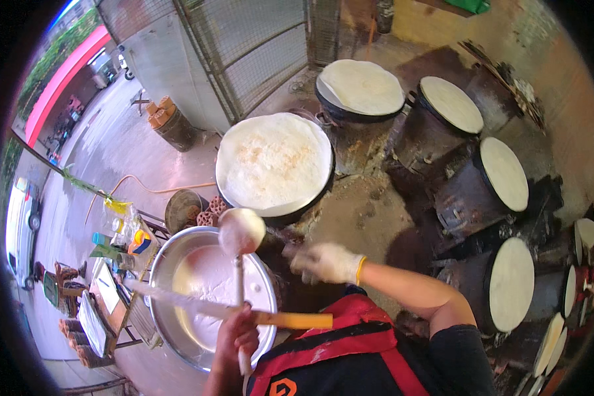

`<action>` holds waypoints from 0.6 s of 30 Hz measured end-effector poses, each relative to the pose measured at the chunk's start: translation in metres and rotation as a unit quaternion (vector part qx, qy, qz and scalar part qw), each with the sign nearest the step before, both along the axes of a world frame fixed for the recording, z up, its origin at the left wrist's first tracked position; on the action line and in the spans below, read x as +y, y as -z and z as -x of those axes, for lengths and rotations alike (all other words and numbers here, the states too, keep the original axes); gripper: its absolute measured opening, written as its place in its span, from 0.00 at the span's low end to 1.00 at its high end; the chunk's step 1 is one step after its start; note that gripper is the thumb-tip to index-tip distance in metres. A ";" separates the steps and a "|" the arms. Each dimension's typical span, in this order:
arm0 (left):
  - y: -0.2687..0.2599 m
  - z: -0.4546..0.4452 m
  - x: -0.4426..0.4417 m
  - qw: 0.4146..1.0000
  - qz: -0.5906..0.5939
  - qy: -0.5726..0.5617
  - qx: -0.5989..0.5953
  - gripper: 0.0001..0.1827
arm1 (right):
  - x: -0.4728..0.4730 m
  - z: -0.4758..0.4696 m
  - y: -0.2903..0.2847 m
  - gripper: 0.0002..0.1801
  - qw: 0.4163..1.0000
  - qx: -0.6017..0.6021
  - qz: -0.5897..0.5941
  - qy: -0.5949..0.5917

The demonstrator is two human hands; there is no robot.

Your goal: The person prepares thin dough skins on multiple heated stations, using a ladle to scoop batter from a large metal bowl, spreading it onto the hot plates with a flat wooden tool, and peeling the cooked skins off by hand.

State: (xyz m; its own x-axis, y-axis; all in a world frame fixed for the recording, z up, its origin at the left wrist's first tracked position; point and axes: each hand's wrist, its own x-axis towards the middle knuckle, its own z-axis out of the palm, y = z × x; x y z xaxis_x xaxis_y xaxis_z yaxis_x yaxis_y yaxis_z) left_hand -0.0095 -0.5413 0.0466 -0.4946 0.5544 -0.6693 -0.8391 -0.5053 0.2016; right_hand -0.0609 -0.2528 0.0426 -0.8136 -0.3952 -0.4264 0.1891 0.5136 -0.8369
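Note:
My bare left hand [238,330] grips the pale shaft of a ladle [242,231] together with a long flat-bladed spatula with a yellowish handle [297,320]. Both tools cross above a large metal basin [157,257] of thin white batter [213,277]. The ladle's bowl is raised near the basin's far rim. My right hand [324,264], in a whitish glove with a yellow cuff, is beside the near edge of a round pan [297,217]. Blur hides whether its fingers hold the pan's handle. A thin white flatbread [274,161], browned in patches, covers that pan.
Several drum-shaped stoves [468,198] with bread-covered pans curve around my right. Left of the basin stands a small table with bottles [139,241] and a clipboard [106,287]. Perforated coal briquettes [208,218] lie near a bucket [183,208]. An orange hose [153,190] crosses the floor.

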 end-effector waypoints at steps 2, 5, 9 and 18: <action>-0.016 -0.014 -0.012 0.996 -0.031 -0.079 0.003 0.03 | 0.035 0.045 0.011 0.25 0.961 0.115 -0.223 0.119; -0.009 -0.017 -0.020 0.979 -0.142 -0.135 0.051 0.12 | 0.118 0.122 0.094 0.27 0.815 0.366 -0.390 0.223; -0.016 0.010 0.012 0.947 -0.182 -0.265 0.022 0.10 | 0.147 0.192 0.107 0.30 0.779 0.431 -0.449 0.069; 0.030 -0.002 0.020 0.899 -0.327 -0.285 0.055 0.15 | 0.135 0.308 0.012 0.08 0.751 0.648 -0.121 -0.046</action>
State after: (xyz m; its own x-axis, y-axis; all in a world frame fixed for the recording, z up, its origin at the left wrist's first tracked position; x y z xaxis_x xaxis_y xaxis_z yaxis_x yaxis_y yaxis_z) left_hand -0.0079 -0.5210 0.0162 -0.8662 0.4476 -0.2221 -0.3995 -0.8874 -0.2300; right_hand -0.3688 -0.1175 0.0310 -0.5812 -0.5142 0.6306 -0.7493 0.6404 -0.1684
